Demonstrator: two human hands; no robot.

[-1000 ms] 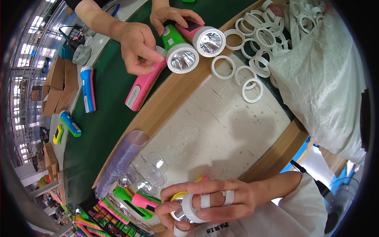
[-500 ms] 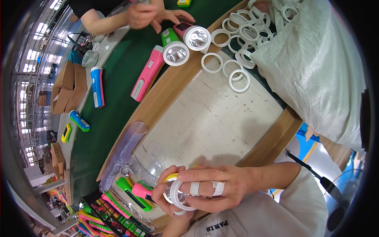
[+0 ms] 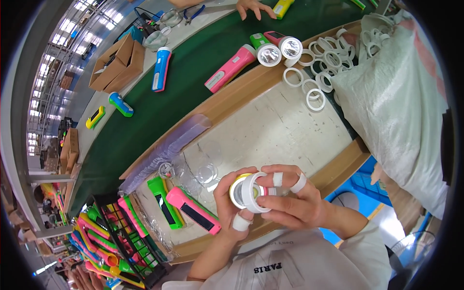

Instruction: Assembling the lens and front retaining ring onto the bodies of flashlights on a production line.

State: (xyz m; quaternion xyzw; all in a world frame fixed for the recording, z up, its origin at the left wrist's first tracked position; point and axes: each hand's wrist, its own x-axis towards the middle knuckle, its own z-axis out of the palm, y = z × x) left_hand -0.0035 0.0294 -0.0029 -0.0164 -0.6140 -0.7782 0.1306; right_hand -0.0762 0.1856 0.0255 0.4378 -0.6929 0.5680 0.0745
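Low in the middle, my left hand (image 3: 230, 200) is wrapped round a flashlight head with a yellow edge (image 3: 234, 185) and a shiny reflector. My right hand (image 3: 299, 203), with white tape on its fingers, grips a white ring (image 3: 247, 195) tilted against the front of that head. The flashlight's body is mostly hidden by my hands. Left of them a green flashlight (image 3: 163, 203) and a pink flashlight (image 3: 194, 210) with dark panels lie on the worktop. Thin clear discs (image 3: 207, 173) lie scattered just beyond, near a long stack of clear discs (image 3: 166, 147).
Cardboard edging (image 3: 232, 102) borders the worktop (image 3: 270, 125). Beyond it, a green conveyor belt (image 3: 140, 128) carries several flashlights and a co-worker's hand (image 3: 254, 7) reaches over it. White rings (image 3: 332, 59) spill from a white sack (image 3: 391, 96). A black basket (image 3: 126, 237) of flashlights stands left.
My view has swung, so the scene sits differently. My hands have turned and the ring's open side shows more. The pink flashlight beside them is uncovered. The co-worker's hands have moved farther off.
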